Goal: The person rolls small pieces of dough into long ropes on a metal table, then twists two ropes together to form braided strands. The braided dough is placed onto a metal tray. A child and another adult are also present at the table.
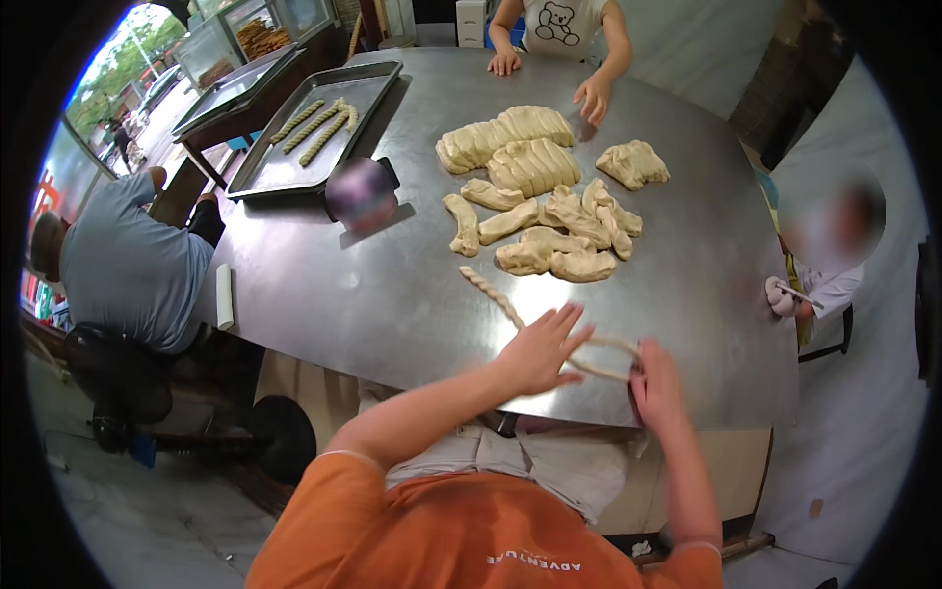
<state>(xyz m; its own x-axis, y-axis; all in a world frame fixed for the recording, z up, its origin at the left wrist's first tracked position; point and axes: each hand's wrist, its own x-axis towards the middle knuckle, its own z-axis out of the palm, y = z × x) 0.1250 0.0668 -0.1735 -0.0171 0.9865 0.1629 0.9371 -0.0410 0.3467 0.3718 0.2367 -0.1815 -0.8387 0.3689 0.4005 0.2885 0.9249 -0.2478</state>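
A thin rope of dough (600, 364) lies on the steel tabletop before me, with two strands running between my hands. My left hand (543, 355) rests over it, palm down, with the fingers out straight and the thumb apart. My right hand (657, 383) is at the right end of the strands, near the table's front edge; blur hides how its fingers meet the dough. Beyond my left hand, a twisted dough length (491, 294) extends up and left. Several loose dough strips (548, 237) are heaped farther back.
Scored dough slabs (508, 140) and a dough lump (633, 165) lie beyond the strips. A metal tray (294, 173) holds several twisted dough sticks (324, 131). Near it stands a blurred object (360, 193). A white roll (224, 296) lies at the left edge. Other people are around the table (294, 280).
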